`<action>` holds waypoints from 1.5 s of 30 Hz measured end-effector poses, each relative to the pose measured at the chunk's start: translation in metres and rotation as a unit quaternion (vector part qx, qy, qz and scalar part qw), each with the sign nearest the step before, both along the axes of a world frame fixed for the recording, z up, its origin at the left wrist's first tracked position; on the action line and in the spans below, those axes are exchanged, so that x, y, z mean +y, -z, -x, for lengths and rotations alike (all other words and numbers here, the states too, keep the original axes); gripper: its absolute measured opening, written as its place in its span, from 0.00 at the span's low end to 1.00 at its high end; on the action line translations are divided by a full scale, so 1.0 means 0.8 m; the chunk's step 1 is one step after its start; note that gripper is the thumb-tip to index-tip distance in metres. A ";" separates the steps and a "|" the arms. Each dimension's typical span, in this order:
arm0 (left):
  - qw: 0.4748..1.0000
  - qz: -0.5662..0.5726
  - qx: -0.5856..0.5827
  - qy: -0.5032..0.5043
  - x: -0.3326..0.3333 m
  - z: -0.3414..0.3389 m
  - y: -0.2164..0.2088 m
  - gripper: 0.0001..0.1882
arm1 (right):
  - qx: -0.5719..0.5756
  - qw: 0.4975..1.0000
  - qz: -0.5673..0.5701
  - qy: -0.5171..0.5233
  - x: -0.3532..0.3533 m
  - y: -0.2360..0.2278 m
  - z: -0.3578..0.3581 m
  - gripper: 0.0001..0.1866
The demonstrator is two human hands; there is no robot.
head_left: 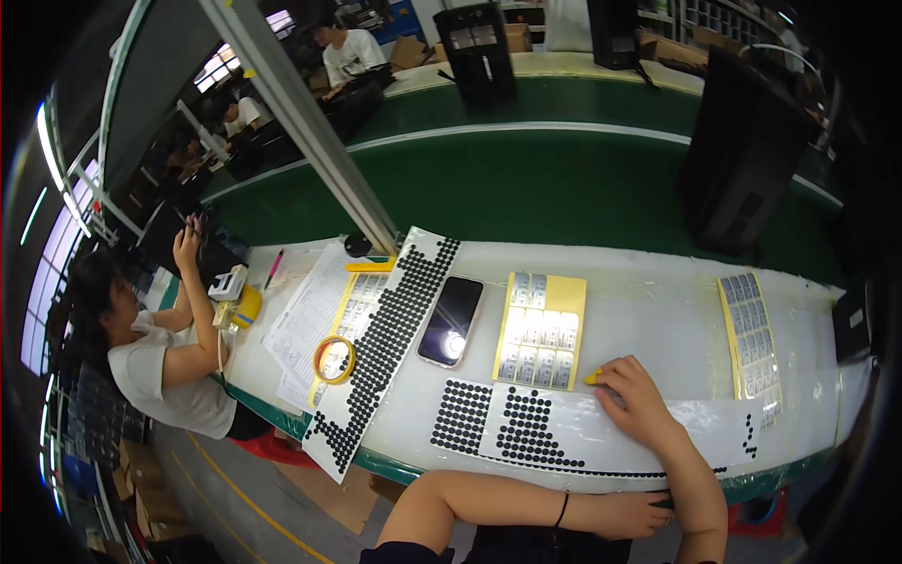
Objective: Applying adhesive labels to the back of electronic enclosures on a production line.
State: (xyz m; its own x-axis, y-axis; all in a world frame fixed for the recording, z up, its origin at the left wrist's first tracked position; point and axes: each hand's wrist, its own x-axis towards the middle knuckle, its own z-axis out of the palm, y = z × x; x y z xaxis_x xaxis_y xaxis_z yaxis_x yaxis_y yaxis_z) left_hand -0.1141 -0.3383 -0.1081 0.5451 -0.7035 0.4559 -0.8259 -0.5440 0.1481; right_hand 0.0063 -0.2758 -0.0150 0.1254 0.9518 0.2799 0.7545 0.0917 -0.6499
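My right hand (636, 397) rests over a white sheet of round black stickers (531, 428), thumb and bent fingers apart. A small yellow piece (593, 377) shows at its fingertip; whether it is worn or held I cannot tell. Beside that fingertip lies a yellow-backed sheet of silvery labels (540, 334). My left forearm crosses in front of the table edge. My left hand (631, 515) lies by my right forearm, its fingertips partly hidden near something dark. Left of the label sheet is a phone (451, 321), dark screen up.
A long sheet of black dots (385, 343) slants across the left, with a yellow tape roll (334, 360) and papers (305, 305) beside it. Another label sheet (749, 334) lies right. A metal post (305, 127) rises behind. Black machines (752, 155) stand on the green line; a co-worker (164, 352) sits left.
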 end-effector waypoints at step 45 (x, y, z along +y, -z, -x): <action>0.997 -0.052 0.058 -0.009 0.008 0.005 -0.024 0.16 | 0.001 0.999 -0.024 -0.028 -0.004 0.013 -0.011 0.08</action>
